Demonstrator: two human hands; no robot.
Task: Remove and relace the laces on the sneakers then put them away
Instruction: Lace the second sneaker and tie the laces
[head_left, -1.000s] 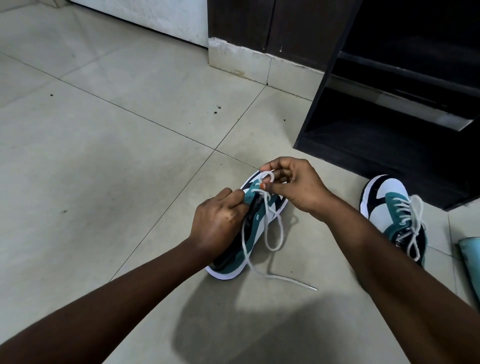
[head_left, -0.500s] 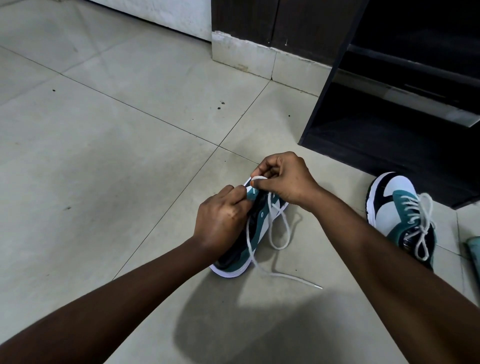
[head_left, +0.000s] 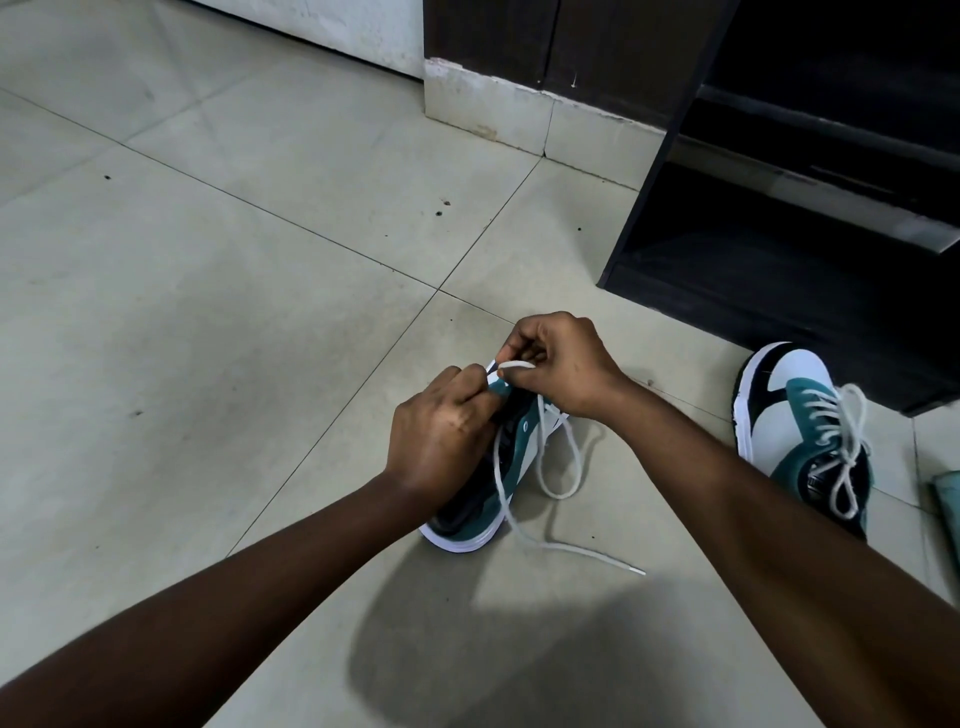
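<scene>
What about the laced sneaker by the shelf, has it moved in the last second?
No. The laced sneaker lies where it did against the dark shelf, toe by its bottom edge; only the view shifted slightly.

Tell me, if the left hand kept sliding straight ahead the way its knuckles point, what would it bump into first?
Most likely the right hand, right beyond the left hand over the sneaker toe, pinching the lace. They look nearly touching, though depth is unclear.

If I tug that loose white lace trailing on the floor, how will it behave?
Probably floppy: the lace lies in slack curves and a loop beside the sneaker. Likely very light, so it should slide easily on the smooth tile floor. The right hand pinches it, so pulling may drag against that grip.
</scene>
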